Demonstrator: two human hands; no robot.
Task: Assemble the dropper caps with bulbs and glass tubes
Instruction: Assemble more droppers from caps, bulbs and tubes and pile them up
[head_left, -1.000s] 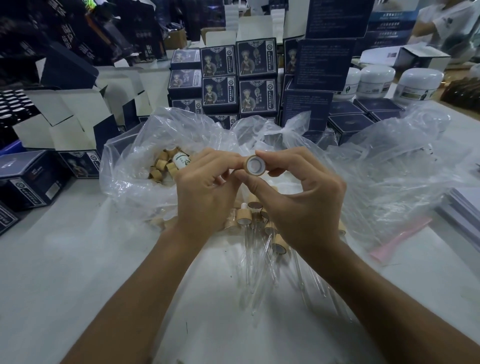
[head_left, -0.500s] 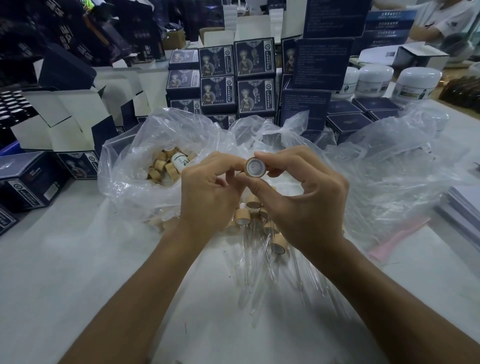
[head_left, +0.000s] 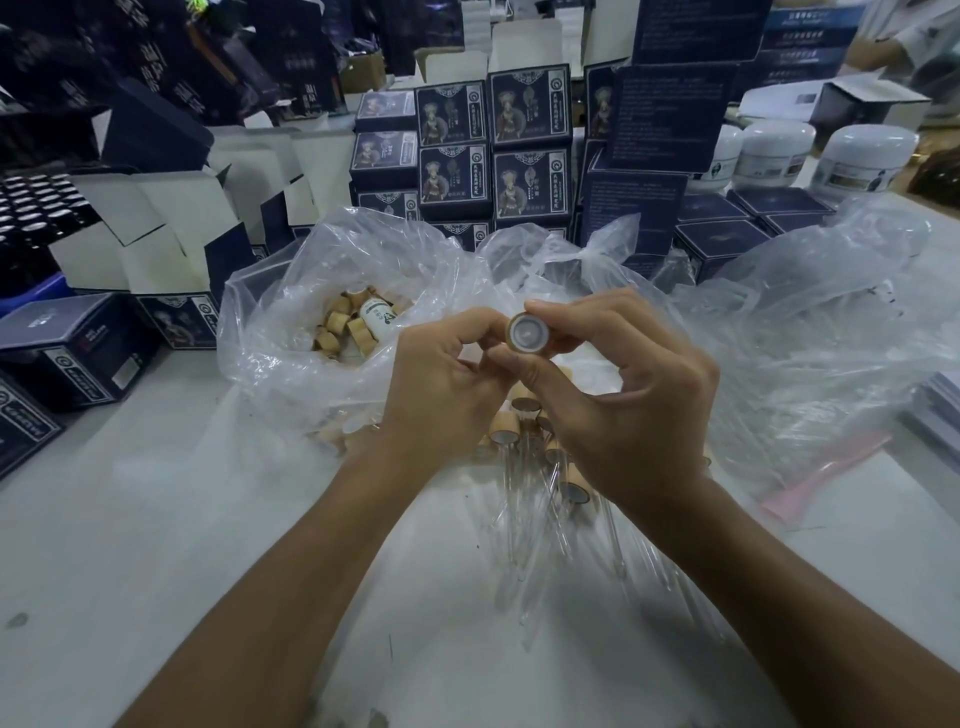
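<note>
My right hand (head_left: 618, 395) pinches a dropper cap (head_left: 527, 332) between thumb and forefinger, held up above the table (head_left: 130, 545); the cap is a short cylinder with a pale, wood-toned wall, and its round open end faces me, showing a whitish disc inside a thin ring; my left hand (head_left: 441, 384) sits just beside it, fingers curled inward with the tips close against the cap's left edge, though I cannot tell whether they hold anything of their own; the two hands are together, knuckles nearly touching.

Below my hands lies a heap of finished droppers (head_left: 524, 457); each has the same tan cylindrical collar and a thin, clear glass tube that runs toward me across the smooth, pale grey surface; the tubes overlap and blur into one another, so I cannot count them.

To the left, a crinkled, clear plastic bag (head_left: 270, 332) is spread open; inside sit loose caps (head_left: 343, 327), small tan barrels tumbled together, with a small white bottle (head_left: 378, 316) lying among them; a second billow of glossy, wrinkled plastic (head_left: 810, 332) rises on the right, and a flat pink strip (head_left: 826, 478) lies at its near edge.

Behind stand stacks of dark blue printed cartons (head_left: 488, 150), some bearing a figure in costume; open white-lined boxes (head_left: 156, 228) sit at left; squat white jars (head_left: 774, 150) with rounded lids stand at back right.
</note>
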